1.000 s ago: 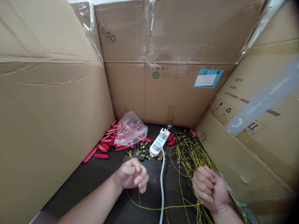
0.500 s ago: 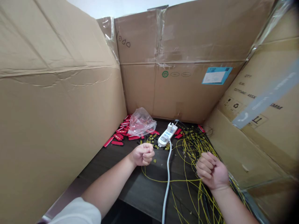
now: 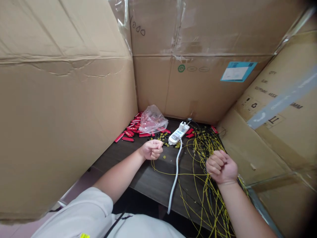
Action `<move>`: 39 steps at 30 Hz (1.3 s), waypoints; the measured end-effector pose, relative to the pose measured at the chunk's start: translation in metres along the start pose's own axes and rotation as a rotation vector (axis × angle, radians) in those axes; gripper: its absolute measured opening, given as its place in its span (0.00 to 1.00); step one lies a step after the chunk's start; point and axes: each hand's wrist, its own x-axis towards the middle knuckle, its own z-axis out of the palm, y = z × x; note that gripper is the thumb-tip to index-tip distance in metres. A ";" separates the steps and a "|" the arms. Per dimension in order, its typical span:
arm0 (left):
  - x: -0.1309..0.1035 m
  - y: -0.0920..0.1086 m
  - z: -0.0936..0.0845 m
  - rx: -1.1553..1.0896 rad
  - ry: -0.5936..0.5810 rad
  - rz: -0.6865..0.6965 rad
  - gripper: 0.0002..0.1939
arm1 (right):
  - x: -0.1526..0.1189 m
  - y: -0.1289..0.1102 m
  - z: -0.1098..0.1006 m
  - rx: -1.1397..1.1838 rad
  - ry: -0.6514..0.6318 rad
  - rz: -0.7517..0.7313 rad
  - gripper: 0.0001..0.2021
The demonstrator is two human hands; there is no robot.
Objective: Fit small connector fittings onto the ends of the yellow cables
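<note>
Yellow cable (image 3: 190, 174): strung in a shallow curve from the left hand (image 3: 152, 149) to the right hand (image 3: 221, 167), above the dark worktop (image 3: 146, 173), crossing the line of the white cord (image 3: 176, 175) on its way.
Left hand's grip: fingers curled in, thumb pressed to the forefinger, pinching the cable; a short bit of strand shows above the knuckles.
Right hand's grip: closed in a fist, the cable running in at its near side; the exact hold is hidden by the fingers.
Tangle of yellow strands (image 3: 210, 195): behind and below the right hand, spilling toward the near edge.
Power strip (image 3: 178, 133): white, beyond and between the hands, with plugs in it.
Clear plastic bag (image 3: 153, 119): at the back left, red pieces (image 3: 128, 139) heaped around it; a couple more lie just right of the strip.
Small yellow and black parts (image 3: 164, 157): scattered beyond the left hand and about the strip.
Cardboard walls (image 3: 153, 86): on the left, back and right; the back one bears a blue-edged label (image 3: 238, 71).
</note>
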 end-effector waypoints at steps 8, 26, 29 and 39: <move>-0.002 0.003 -0.003 -0.003 -0.007 -0.036 0.16 | 0.002 -0.002 -0.004 -0.037 -0.014 -0.014 0.19; -0.002 0.011 -0.002 0.002 0.020 -0.073 0.11 | 0.005 -0.002 0.000 -0.281 0.306 -0.164 0.18; 0.002 0.011 0.004 0.074 0.077 -0.134 0.08 | 0.007 0.002 0.004 -0.348 0.352 -0.169 0.16; 0.010 0.007 0.032 0.173 0.289 -0.022 0.06 | 0.013 0.008 0.009 -0.592 0.400 -0.148 0.13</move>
